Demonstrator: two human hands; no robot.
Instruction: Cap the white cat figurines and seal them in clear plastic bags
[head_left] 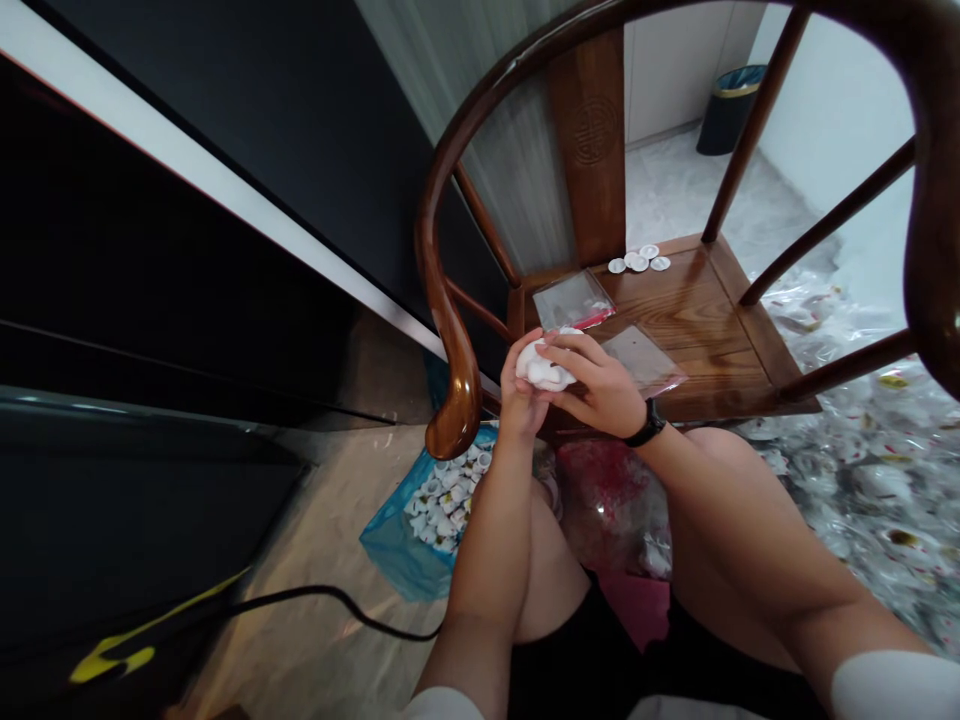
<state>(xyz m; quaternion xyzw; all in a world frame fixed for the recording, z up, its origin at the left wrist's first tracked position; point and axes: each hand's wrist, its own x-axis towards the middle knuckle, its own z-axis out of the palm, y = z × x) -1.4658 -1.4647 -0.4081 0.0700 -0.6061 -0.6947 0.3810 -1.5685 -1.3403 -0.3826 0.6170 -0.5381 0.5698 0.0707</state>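
Over the front edge of a wooden chair seat point(720, 350), a rounded, glossy white object point(544, 372) sits between my two hands; its kind I cannot make out. My left hand point(517, 400) is wrapped round its left side and underside. My right hand point(606, 388), with a black band at the wrist, lays its fingers over the top and right of it. Just beyond, a clear zip bag point(562, 298) with a red strip lies on the seat, and a second clear bag point(637, 358) lies partly behind my right hand. Several small white discs point(638, 262) rest at the seat's back.
A blue bag point(409, 575) full of small white pieces point(442, 505) stands on the floor at left. Many plastic-wrapped items point(885, 480) cover the floor at right. The chair's curved armrest point(454, 400) rises left of my hands. A black cable point(322, 590) crosses the floor.
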